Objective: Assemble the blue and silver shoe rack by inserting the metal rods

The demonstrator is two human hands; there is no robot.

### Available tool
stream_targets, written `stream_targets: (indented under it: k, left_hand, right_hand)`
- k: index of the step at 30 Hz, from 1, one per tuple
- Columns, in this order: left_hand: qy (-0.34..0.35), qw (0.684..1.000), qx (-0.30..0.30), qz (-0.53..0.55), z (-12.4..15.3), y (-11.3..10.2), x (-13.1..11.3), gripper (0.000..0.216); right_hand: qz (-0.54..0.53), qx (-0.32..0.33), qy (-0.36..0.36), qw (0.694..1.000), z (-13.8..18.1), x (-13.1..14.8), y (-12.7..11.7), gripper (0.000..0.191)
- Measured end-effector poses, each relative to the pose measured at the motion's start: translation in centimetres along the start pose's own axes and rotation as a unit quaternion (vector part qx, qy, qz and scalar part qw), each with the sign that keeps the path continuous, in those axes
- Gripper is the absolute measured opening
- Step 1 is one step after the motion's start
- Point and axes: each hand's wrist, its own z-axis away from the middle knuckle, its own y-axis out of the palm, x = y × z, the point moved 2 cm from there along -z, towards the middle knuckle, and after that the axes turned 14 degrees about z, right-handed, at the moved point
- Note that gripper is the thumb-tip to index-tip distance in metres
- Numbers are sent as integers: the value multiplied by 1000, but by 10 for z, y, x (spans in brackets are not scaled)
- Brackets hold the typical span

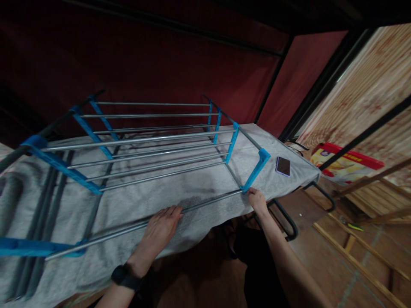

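Observation:
A partly assembled rack of metal tubes and blue plastic brackets stands on a grey cloth. Along its near side runs a metal rod (pixel 212 202), with my left hand (pixel 163 229) closed over its middle. The rod's right end meets the lower end of a blue bracket (pixel 256 171). Right there, my right hand (pixel 257 201) is closed with its fingertips at the bracket's bottom corner; the fingertips are partly hidden. At the left, the rod's other end lies across a second blue bracket (pixel 38 247) and sticks out past it.
Several loose dark tubes (pixel 41 209) lie on the grey cloth (pixel 192 184) at the left. A phone (pixel 283 166) rests on its right part. Beyond are a red-and-yellow box (pixel 348 162) and wooden frames (pixel 356 248) on the tiled floor. A dark red panel (pixel 160 64) stands behind.

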Motion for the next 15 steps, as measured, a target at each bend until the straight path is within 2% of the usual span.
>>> stream_targets:
  k: [9,12,15]
  left_hand:
    - [-14,1000,-12,20,-2,0,-3,28]
    - [-24,1000,-10,15,0,-2,-9,25]
    - [-19,1000,-8,1,5,-6,-19,18]
  right_hand:
    - [-1,-16,12,1000,8,9,-1,29]
    - [47,-2,-5,999,9,11,-1,33]
    - [128,17,-44,991,9,-1,0,39]
